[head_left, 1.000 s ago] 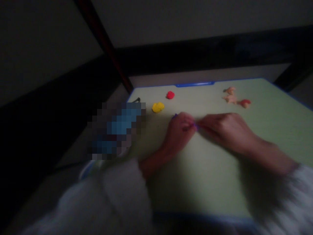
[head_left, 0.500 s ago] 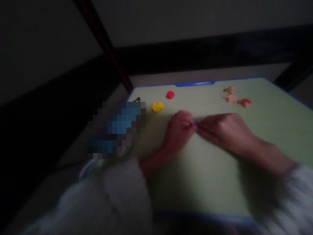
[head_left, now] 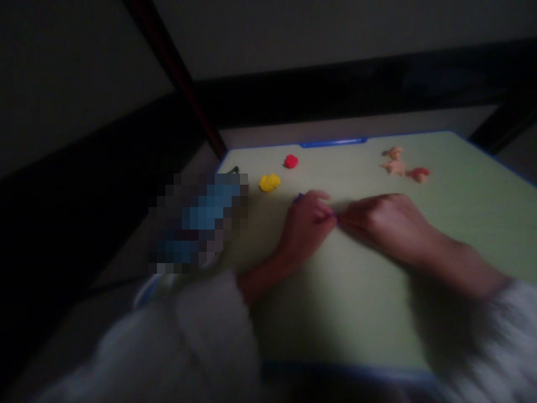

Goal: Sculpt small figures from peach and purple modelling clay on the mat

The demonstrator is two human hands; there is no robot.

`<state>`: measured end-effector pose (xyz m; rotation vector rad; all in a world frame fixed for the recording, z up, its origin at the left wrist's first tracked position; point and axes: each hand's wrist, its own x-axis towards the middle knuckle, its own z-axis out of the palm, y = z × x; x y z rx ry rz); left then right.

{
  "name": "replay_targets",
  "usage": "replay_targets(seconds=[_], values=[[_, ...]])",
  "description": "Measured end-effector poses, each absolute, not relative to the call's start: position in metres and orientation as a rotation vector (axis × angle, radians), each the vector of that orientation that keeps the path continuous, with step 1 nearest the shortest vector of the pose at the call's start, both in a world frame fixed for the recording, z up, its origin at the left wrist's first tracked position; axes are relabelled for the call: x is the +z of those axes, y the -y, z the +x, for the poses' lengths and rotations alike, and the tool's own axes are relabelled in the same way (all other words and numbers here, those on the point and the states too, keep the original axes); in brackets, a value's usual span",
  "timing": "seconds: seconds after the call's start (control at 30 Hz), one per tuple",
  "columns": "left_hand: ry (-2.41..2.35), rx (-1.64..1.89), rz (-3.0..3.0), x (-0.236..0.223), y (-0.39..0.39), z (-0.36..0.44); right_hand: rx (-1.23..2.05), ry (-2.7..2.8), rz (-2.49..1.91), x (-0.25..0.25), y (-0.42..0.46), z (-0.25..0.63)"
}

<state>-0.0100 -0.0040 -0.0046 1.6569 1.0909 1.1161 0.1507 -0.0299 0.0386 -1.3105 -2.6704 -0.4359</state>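
Note:
My left hand (head_left: 307,224) and my right hand (head_left: 386,224) meet fingertip to fingertip over the middle of a pale green board (head_left: 344,302). Both are closed in a pinch on a small purple piece (head_left: 334,214), of which only a sliver shows between the fingers and at the left hand's top. The picture is dark and soft. White fluffy sleeves cover both forearms at the bottom.
A yellow lump (head_left: 269,182) and a red lump (head_left: 291,161) lie at the board's far left. Peach-coloured bits (head_left: 393,160) and an orange-red bit (head_left: 419,174) lie far right. A blurred-out blue patch (head_left: 197,221) sits left of the board. Dark bars stand behind.
Almost nothing differs: both hands stay pinched together in the same place, with only a slight shift of the view.

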Motion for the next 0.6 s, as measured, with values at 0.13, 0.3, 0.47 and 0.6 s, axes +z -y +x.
replay_targets(seconds=[0.13,0.3,0.47,0.6], values=[[-1.083,1.103,1.665,-0.0046,0.0045,-0.0099,-0.445,2.665,-1.334,0.0386,0.0301,0.1495],[-1.07,1.122,1.58,-0.0006,0.0059,-0.0089,-0.453,2.578,-1.407,0.0388,0.0307,0.1494],[-1.067,1.122,1.533,0.0018,0.0063,-0.009,-0.379,2.441,-1.516,0.0382,0.0327,0.1471],[-1.067,1.14,1.489,0.0007,0.0046,-0.0099,-0.298,2.446,-1.532,0.0375,0.0339,0.1451]])
